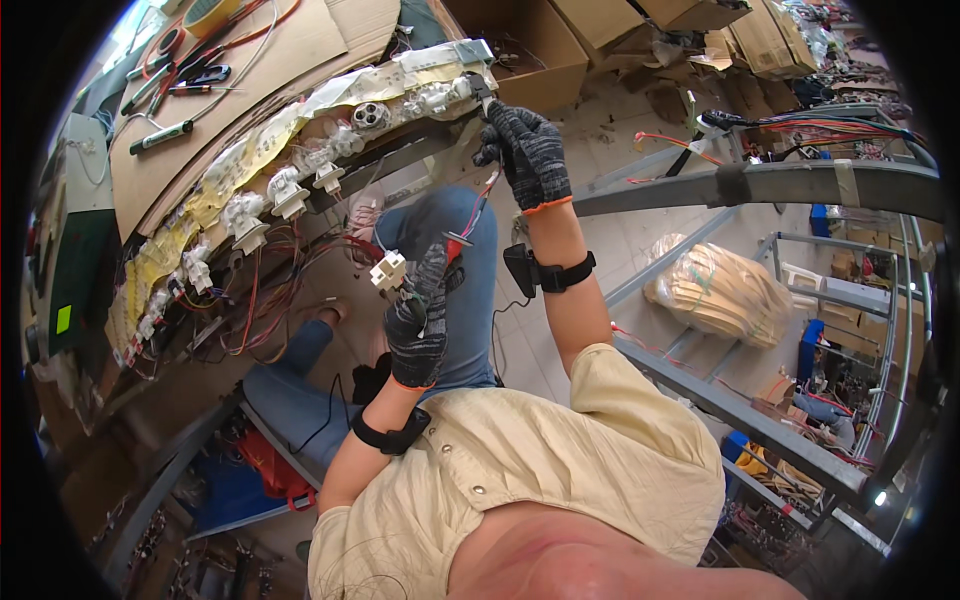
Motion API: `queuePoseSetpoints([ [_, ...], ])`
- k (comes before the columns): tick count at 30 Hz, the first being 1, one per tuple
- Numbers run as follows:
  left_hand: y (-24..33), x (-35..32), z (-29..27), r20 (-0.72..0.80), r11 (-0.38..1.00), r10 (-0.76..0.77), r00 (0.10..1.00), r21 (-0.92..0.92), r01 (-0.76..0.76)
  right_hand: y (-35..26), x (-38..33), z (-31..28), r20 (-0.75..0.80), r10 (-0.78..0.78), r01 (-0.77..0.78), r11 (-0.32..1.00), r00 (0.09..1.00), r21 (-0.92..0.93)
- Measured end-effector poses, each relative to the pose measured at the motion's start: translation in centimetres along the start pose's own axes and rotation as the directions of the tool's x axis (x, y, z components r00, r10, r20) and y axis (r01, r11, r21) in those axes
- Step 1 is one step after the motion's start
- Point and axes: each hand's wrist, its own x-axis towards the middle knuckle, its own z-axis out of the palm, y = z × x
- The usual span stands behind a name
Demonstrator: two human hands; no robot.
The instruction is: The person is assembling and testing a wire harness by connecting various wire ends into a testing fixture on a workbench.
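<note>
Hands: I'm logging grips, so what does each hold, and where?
Left hand pinches wires just behind a white connector. Right hand grips a small tool by its handle.

I wear dark grey knit gloves with orange edges on my left hand (418, 320) and my right hand (527, 150). Each wrist has a black band, and the right band carries a small black box with a thin wire. My shirt is pale yellow with short sleeves and little buttons, and my trousers are blue jeans.
</note>
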Motion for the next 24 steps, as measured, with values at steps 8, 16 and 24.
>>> queuePoseSetpoints([
  [8, -1.4, 0.1, 0.1, -0.056, 0.989, 0.150, 0.987, 0.025, -0.149, 0.5, 0.0, 0.4, -0.015, -0.125, 0.125, 0.992, 0.992, 0.035],
  [16, -1.5, 0.6, 0.8, 0.027, 0.973, 0.210, 0.977, 0.092, -0.211, 5.0, -7.5, 3.1, -0.025, -0.018, 0.021, 0.992, 1.000, 0.124],
  [24, 0.0, 1.7, 0.0, 0.105, 0.977, 0.189, 0.976, 0.080, -0.198, 2.7, -2.7, 2.6, 0.103, 0.115, -0.125, 0.988, 0.988, 0.086],
])
